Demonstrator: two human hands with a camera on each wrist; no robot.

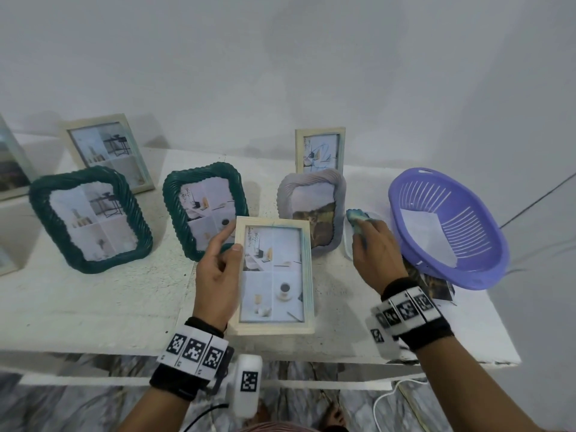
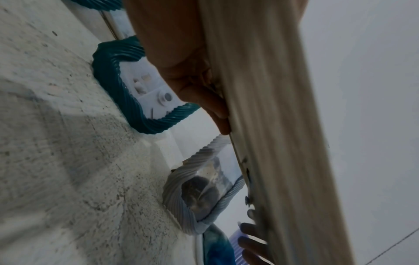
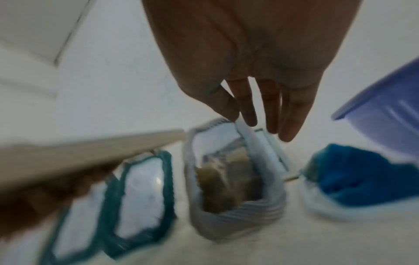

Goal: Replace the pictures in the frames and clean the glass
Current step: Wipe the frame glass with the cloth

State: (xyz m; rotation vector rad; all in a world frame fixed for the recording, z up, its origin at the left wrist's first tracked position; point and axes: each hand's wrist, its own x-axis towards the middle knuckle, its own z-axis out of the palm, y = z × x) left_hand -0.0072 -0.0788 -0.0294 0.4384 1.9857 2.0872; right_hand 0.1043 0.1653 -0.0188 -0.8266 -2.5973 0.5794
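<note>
A cream wooden frame [image 1: 274,275] with a four-panel picture is lifted off the white table [image 1: 93,300], tilted toward me. My left hand [image 1: 232,241] grips its left edge, thumb on the front and fingers [image 2: 204,100] curled behind the frame's edge [image 2: 272,125]. My right hand [image 1: 358,233] hovers over a crumpled blue cloth [image 1: 358,217] that lies on a white plate [image 1: 347,247]. In the blurred right wrist view its fingers [image 3: 269,111] hang straight, apart from the cloth [image 3: 358,175] and holding nothing.
A grey twisted frame [image 1: 311,210] stands just left of the cloth. Two green twisted frames [image 1: 90,219] [image 1: 205,210] and cream frames [image 1: 109,151] [image 1: 321,151] stand behind. A purple basket [image 1: 486,266] holding paper sits at right, over loose photos [image 1: 436,285].
</note>
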